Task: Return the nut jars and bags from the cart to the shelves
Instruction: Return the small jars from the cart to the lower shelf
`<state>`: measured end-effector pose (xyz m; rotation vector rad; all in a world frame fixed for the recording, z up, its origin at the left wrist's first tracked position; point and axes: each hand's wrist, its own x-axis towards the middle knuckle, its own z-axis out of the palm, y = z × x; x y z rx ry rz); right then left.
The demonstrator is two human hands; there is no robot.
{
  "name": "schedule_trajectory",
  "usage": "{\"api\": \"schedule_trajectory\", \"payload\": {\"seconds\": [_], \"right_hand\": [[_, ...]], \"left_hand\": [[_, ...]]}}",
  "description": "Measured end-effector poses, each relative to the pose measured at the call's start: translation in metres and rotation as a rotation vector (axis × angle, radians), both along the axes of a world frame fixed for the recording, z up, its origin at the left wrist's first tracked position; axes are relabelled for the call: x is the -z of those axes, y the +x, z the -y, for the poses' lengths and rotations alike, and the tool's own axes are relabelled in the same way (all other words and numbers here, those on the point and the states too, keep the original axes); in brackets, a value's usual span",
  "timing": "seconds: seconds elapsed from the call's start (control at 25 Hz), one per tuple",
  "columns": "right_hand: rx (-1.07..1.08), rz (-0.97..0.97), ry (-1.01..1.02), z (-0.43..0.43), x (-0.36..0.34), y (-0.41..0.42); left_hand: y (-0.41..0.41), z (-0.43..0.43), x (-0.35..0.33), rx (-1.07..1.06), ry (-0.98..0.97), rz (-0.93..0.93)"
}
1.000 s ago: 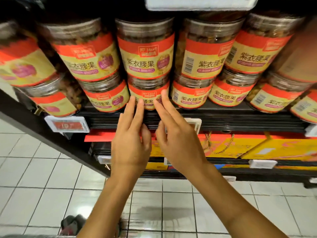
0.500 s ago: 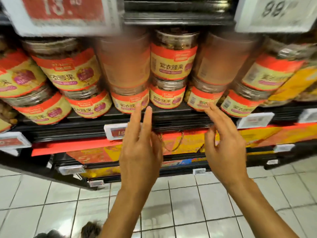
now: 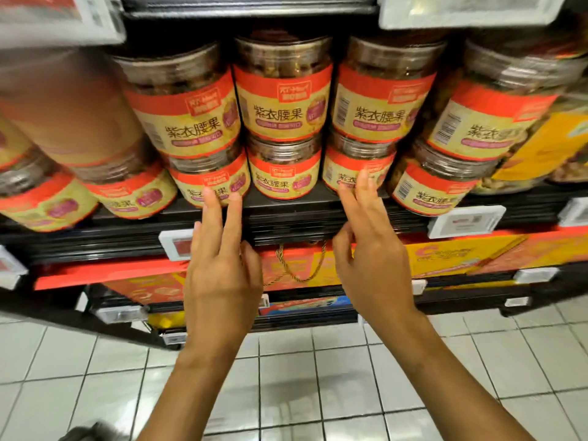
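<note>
Clear nut jars with red and yellow labels stand two high along the black shelf (image 3: 286, 214). A lower jar (image 3: 284, 175) sits in the middle, with an upper jar (image 3: 283, 100) stacked on it. My left hand (image 3: 222, 268) is raised with straight fingers, its tips touching the lower jar (image 3: 219, 183) to the left of the middle one. My right hand (image 3: 369, 249) also has straight fingers, its tips on the lower jar (image 3: 353, 170) to the right. Neither hand holds anything.
Price tags (image 3: 464, 219) clip to the shelf edge, and larger ones (image 3: 467, 11) hang from the shelf above. Red and yellow gift boxes (image 3: 445, 253) lie on the shelf below. White floor tiles (image 3: 286, 377) spread under my arms. A yellow bag (image 3: 547, 144) stands at the right.
My hands went from close together at the shelf edge to apart, each touching a lower jar either side of the middle one. The view shifted right and closer.
</note>
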<state>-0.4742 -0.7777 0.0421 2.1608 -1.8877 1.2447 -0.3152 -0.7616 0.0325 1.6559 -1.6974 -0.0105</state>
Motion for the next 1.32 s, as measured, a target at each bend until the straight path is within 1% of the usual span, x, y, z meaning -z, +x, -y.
{"api": "schedule_trajectory", "payload": {"seconds": [0.08, 0.16, 0.28, 0.36, 0.4, 0.48, 0.56, 0.68, 0.84, 0.96, 1.12, 1.2, 1.32], "right_hand": [[-0.044, 0.061, 0.035, -0.003, -0.005, 0.002], [-0.052, 0.173, -0.014, -0.019, -0.008, -0.012], [0.093, 0.258, -0.142, -0.044, -0.015, -0.059], [0.171, 0.27, -0.078, -0.044, -0.018, -0.091], [0.158, 0.258, -0.016, -0.04, -0.019, -0.102], [0.075, 0.205, 0.068, -0.031, -0.017, -0.111], [0.003, 0.166, 0.077, -0.022, -0.013, -0.114], [-0.023, 0.171, 0.034, -0.012, -0.009, -0.117], [-0.043, 0.154, -0.006, -0.003, -0.007, -0.118], [-0.066, 0.164, 0.033, 0.006, -0.007, -0.118], [-0.047, 0.147, 0.032, 0.003, -0.013, -0.12], [-0.054, 0.139, 0.006, -0.002, -0.024, -0.116], [-0.151, 0.126, 0.093, -0.018, -0.047, -0.091]], "left_hand": [[-0.003, -0.005, -0.001, 0.015, -0.023, -0.008], [-0.013, -0.013, -0.005, 0.065, -0.051, -0.049], [-0.05, -0.023, -0.017, 0.218, -0.022, -0.13], [-0.083, -0.023, -0.026, 0.323, -0.004, -0.153], [-0.1, -0.022, -0.029, 0.357, 0.006, -0.16], [-0.129, -0.017, -0.03, 0.406, 0.037, -0.171], [-0.15, -0.009, -0.028, 0.431, 0.088, -0.189], [-0.163, 0.005, -0.024, 0.405, 0.133, -0.235], [-0.169, 0.016, -0.02, 0.322, 0.074, -0.217], [-0.174, 0.02, -0.019, 0.303, 0.045, -0.19], [-0.169, 0.019, -0.026, 0.285, 0.071, -0.173], [-0.154, 0.009, -0.031, 0.276, 0.116, -0.212], [-0.116, -0.028, -0.047, 0.247, 0.201, -0.311]]}}
